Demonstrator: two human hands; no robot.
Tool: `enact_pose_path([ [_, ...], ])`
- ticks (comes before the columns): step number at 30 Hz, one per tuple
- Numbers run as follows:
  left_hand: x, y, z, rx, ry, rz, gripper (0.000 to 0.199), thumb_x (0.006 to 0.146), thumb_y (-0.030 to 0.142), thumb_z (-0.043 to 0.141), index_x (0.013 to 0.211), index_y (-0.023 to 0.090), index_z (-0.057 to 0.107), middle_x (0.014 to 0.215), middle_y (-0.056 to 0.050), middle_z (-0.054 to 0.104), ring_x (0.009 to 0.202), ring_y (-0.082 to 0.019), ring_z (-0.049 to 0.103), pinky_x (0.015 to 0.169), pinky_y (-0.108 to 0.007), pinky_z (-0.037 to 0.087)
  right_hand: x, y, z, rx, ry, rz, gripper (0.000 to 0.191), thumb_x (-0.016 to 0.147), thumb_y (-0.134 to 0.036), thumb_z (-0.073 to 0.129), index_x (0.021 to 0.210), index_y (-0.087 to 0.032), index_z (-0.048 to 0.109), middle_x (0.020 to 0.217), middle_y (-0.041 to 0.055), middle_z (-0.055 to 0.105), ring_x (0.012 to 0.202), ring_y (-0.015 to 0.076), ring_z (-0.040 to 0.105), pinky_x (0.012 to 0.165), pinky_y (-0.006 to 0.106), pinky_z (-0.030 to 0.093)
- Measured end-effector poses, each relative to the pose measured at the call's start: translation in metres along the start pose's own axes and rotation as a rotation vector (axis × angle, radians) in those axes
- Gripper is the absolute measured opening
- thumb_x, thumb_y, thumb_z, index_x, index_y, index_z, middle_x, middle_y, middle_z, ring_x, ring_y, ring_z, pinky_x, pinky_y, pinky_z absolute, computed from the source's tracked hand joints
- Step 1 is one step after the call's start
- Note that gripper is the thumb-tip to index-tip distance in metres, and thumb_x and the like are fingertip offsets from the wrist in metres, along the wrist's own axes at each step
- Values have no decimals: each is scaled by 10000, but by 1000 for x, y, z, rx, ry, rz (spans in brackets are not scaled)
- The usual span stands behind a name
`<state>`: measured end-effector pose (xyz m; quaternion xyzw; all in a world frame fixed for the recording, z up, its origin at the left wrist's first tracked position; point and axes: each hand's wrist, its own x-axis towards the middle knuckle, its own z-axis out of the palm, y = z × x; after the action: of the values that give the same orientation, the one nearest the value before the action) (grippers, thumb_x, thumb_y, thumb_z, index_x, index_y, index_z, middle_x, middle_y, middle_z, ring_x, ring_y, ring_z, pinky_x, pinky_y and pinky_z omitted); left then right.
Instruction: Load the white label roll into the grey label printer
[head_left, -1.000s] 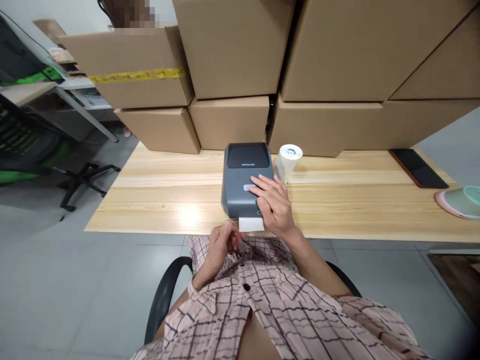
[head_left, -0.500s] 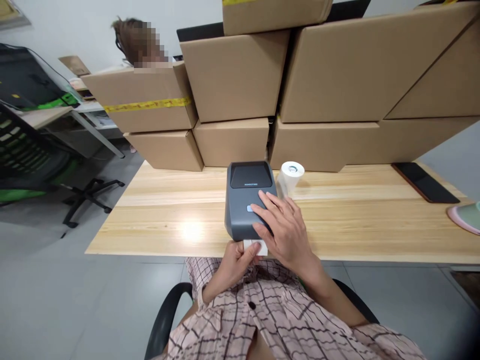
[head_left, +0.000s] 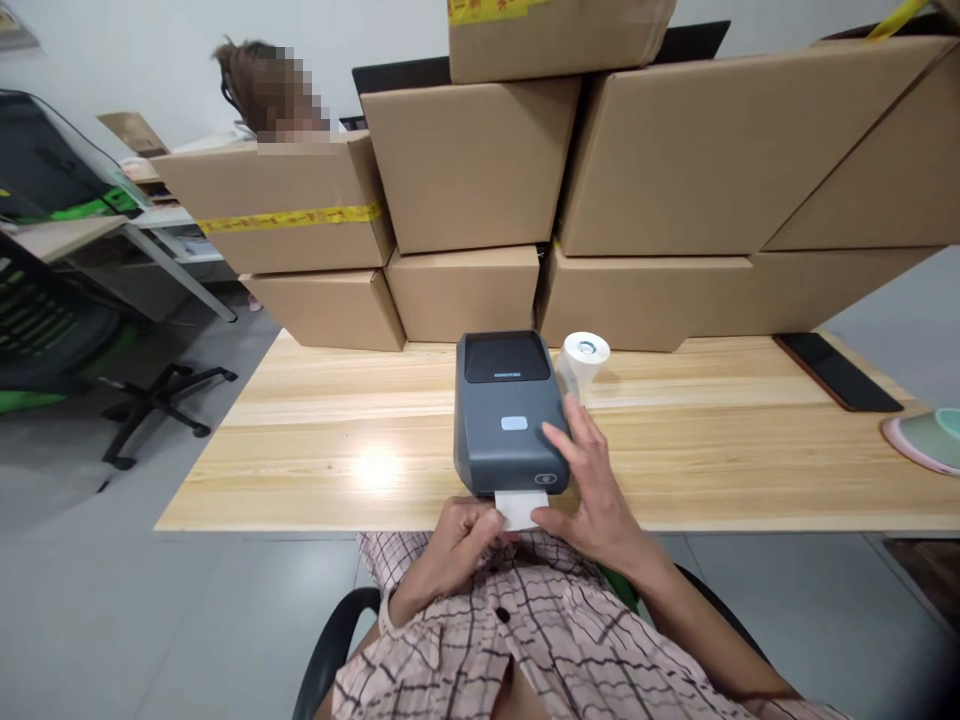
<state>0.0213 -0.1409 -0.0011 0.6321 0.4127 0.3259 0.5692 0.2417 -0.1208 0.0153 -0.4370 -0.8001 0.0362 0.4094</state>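
Observation:
A dark grey label printer (head_left: pixel 510 455) stands near the front edge of the wooden table. From its front slot sticks a white paper label (head_left: pixel 520 508). My left hand (head_left: pixel 463 540) pinches the label's left side between thumb and curled fingers. At the printer's right front corner is my right hand (head_left: pixel 596 500), its fingers apart and its thumb at the label's right edge. The index fingertip is beside the printer's upper right part. Behind that hand, a white roll of labels (head_left: pixel 586 362) stands upright next to the printer.
Stacked cardboard boxes (head_left: pixel 469 170) line the back of the wooden table (head_left: pixel 300 440). A phone (head_left: pixel 836 370) lies at the right, near a pink-rimmed green object (head_left: pixel 926 440). Another person (head_left: pixel 274 95) sits behind the boxes. A black office chair (head_left: pixel 150 400) is at the left.
My right hand has moved off the printer's top button, down and right, and its thumb has come to the label. More of the label shows. The view has tilted slightly.

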Motion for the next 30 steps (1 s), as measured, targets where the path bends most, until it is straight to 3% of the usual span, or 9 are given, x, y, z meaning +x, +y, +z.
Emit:
enact_pose_path([
  [4,-7,4,-32,-27,165,27,687,994,667,443,642,141,712,630,-73,670,589,-149,582,586,-260,432,23,5,-10,12,85,-118,856,975,-746,382,1670,-330,106,1773,104,35,1601,418,186,1220,700,312],
  [8,16,16,-64,57,413,43,519,965,552,580,643,155,669,646,-38,639,603,-131,554,601,-250,439,86,20,-17,-7,162,-231,798,974,-771,324,1647,-394,119,1753,71,119,1585,415,235,1237,670,308],
  [12,64,29,-77,200,537,33,344,918,458,652,1078,156,696,737,9,593,639,-128,521,619,-245,416,166,50,-20,-78,232,-232,730,1027,-704,283,1640,-327,161,1708,99,223,1585,390,240,1229,668,299],
  [16,102,36,-75,503,422,-69,713,886,497,674,1486,157,494,770,6,600,729,-189,588,682,-282,404,215,68,-20,-156,220,-156,651,1075,-578,308,1639,-275,192,1694,122,279,1573,363,279,1227,655,299],
  [18,111,38,-75,597,342,-124,801,880,555,664,1554,192,430,776,-6,628,733,-220,614,674,-294,385,215,66,-19,-217,234,-134,626,1064,-524,398,1615,-250,284,1693,133,301,1562,370,300,1223,643,309],
  [20,115,39,-75,636,285,-137,836,868,586,665,1582,239,403,794,-15,659,731,-235,629,668,-295,375,202,61,-16,-254,207,-129,500,1053,-423,449,1504,-210,483,1594,145,475,1481,358,435,1191,596,373],
  [22,116,39,-76,609,249,-125,859,850,586,683,1589,253,398,803,-17,675,734,-237,634,665,-290,378,182,57,-11,-256,25,-128,352,1039,-310,453,1288,-188,669,1335,130,698,1267,317,632,1080,508,487],
  [26,117,36,-80,523,225,-92,839,833,502,693,1576,224,423,755,8,639,687,-199,581,632,-267,364,155,58,6,-280,-636,-147,305,976,-179,498,1123,-207,764,1037,100,801,1004,279,734,910,414,540],
  [30,118,33,-85,391,154,-69,836,794,275,625,1588,155,393,626,77,481,566,-125,421,559,-239,294,157,61,27,-288,-835,-208,369,872,-59,561,1149,-201,759,949,112,810,1019,276,740,1054,444,460],
])
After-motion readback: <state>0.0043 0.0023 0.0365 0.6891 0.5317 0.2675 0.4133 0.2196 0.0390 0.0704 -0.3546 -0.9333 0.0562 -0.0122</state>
